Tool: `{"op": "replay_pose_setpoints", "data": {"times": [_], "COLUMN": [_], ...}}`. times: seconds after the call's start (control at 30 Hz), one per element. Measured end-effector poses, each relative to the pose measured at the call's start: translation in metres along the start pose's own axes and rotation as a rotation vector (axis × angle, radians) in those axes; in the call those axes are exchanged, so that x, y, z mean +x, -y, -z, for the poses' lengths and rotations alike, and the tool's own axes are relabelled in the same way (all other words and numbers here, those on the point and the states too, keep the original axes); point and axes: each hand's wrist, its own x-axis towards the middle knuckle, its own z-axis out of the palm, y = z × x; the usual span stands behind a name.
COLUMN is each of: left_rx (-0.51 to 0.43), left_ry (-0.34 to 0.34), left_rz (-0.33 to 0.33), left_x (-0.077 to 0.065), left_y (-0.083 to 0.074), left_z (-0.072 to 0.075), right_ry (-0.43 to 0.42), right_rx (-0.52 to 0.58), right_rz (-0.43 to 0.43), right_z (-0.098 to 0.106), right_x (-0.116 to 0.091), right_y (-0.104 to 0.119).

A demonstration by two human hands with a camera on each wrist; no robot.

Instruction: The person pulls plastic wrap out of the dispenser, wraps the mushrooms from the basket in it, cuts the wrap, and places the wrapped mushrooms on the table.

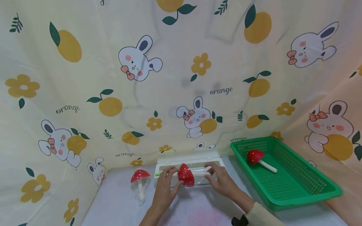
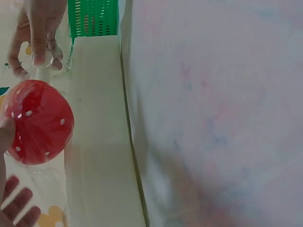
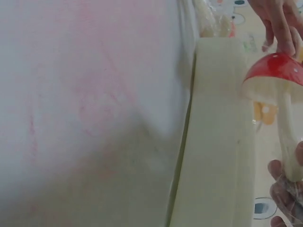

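Note:
A red mushroom with white dots (image 1: 186,175) and a pale stem lies sideways in the air over a long white box (image 1: 161,166) with its lid raised. My left hand (image 1: 165,191) holds the red cap between thumb and fingers. At the stem's far end, my right hand (image 1: 223,182) grips the stem between thumb and fingers, with clear plastic film (image 3: 294,189) bunched there. The left wrist view shows the rounded cap (image 2: 40,123) close up, glossy under film. In the right wrist view the pale stem (image 3: 285,127) runs down to the right fingers.
A second red mushroom (image 1: 139,175), with clear film around its stem, lies on the white tabletop (image 1: 113,201) at the left. To the right stands a green plastic basket (image 1: 282,201) with another mushroom (image 1: 255,156) inside. A patterned cloth (image 1: 169,119) hangs behind the table.

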Motion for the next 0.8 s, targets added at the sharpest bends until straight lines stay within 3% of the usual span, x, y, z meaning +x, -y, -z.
{"op": "replay_pose_setpoints", "data": {"times": [0.17,0.3,0.47,0.63,0.8], "left_rx": [-0.013,-0.033,-0.089,-0.223,-0.334], "left_ry": [0.041,0.109,0.184,0.249,0.269], "left_rz": [-0.081,-0.091,-0.056,0.024,0.054], "left_x": [0.005,0.009,0.018,0.025,0.031], "left_y": [0.0,0.002,0.004,0.006,0.008], "left_z": [0.003,0.006,0.008,0.008,0.008], "right_ry": [-0.02,0.017,0.097,0.179,0.216], "right_rx": [-0.024,-0.061,-0.079,-0.082,-0.098], "right_rz": [0.067,0.044,-0.014,-0.025,-0.06], "right_z": [0.002,0.004,0.008,0.012,0.014], "right_x": [0.004,0.006,0.008,0.012,0.017], "right_y": [0.001,0.001,0.004,0.007,0.008]}}
